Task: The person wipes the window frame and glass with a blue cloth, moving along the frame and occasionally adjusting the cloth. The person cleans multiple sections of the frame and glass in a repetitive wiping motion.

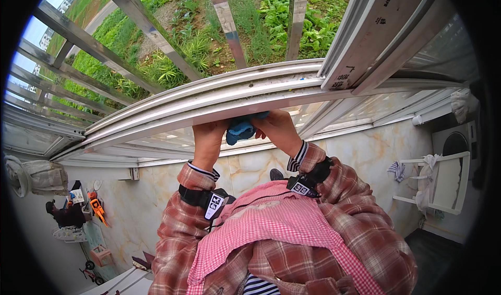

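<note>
Pink-and-white gingham apron cloth (271, 222) fills the near part of my head view, with red plaid flannel sleeves (180, 232) reaching up to a long white metal window frame (271, 101). At the frame's near edge, a crumpled blue cloth (240, 131) sits between the two hands. My right grip, the bare right hand (280, 132), looks clamped on its right end; the bare left hand (207, 140) seems to touch its other side, but the frame hides those fingertips, so I cannot tell whether that grip is closed. To work well here, I'd fold the loose blue into a firm pad, press evenly along the frame, and mind its metal edges.
</note>
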Motion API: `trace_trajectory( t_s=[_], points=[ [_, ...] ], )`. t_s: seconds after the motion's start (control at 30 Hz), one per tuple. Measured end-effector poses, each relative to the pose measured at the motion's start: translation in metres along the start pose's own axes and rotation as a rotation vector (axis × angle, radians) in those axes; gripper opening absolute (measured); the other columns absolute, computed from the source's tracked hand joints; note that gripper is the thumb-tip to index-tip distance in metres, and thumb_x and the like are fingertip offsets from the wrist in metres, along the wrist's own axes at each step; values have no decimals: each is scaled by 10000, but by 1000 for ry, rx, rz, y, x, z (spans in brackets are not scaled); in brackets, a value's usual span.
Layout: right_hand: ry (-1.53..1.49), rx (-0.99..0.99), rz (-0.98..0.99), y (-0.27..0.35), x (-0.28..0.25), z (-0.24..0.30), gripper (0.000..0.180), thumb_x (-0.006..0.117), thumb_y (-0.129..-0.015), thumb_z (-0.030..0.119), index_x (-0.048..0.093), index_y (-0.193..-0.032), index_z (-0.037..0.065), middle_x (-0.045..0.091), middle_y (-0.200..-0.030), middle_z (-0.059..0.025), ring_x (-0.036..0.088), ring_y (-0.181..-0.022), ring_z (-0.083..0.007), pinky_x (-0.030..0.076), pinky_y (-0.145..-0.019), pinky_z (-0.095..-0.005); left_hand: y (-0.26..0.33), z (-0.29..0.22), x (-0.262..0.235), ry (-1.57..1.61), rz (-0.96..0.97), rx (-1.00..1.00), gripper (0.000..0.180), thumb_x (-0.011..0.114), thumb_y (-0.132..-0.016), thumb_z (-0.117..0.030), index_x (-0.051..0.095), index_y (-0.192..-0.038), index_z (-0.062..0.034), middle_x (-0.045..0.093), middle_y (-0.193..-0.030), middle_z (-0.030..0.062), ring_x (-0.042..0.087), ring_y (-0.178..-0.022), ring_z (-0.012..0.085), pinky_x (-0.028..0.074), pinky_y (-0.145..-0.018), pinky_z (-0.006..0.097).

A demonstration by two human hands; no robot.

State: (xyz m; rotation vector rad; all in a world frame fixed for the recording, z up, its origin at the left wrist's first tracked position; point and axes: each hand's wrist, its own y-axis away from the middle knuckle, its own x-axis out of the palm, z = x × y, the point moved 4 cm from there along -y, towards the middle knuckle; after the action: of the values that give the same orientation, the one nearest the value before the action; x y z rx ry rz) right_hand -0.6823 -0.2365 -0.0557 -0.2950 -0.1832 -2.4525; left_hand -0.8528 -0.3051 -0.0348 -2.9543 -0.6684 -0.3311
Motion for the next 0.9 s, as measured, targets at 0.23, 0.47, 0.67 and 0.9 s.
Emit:
trace_trajectory(
  t_s=[0.23, 0.47, 0.67, 0.9],
  points=[
    [144, -603, -525, 20, 49, -21, 586, 585, -889, -62, 403, -1436, 39, 518, -1323, -105, 502, -1207, -198, 474, -936, -284, 8, 5, 6, -402, 252, 108, 344, 615, -836, 71, 552, -1172, 38, 626, -1078, 87, 633, -946, 161, 503, -853, 288],
    [193, -770, -927, -11, 76, -30, 609, 596, -838, -39, 410, -1413, 35, 476, -1328, -187, 506, -1181, -343, 417, -981, -393, 18, -54, -58, -1126, 612, 946, 464, 614, -810, 27, 543, -1263, -48, 466, -1405, 218, 444, -1287, 420, 326, -1082, 485],
    [606, -919, -1099, -32, 141, -37, 637, 559, -901, 60, 290, -1476, 15, 311, -1471, -282, 333, -1329, -482, 313, -1092, -525, -1, -84, -170, -1542, 649, 1159, 441, 617, -857, -69, 579, -1292, -133, 467, -1420, 196, 443, -1300, 394, 334, -1070, 504],
    [656, -889, -1163, -42, 115, -40, 575, 457, -920, 67, 292, -1468, 13, 306, -1485, -251, 315, -1354, -464, 302, -1113, -523, -29, -73, -221, -1737, 685, 1155, 487, 646, -859, -158, 545, -1336, -157, 478, -1398, 175, 453, -1283, 375, 353, -1051, 508]
  ],
)
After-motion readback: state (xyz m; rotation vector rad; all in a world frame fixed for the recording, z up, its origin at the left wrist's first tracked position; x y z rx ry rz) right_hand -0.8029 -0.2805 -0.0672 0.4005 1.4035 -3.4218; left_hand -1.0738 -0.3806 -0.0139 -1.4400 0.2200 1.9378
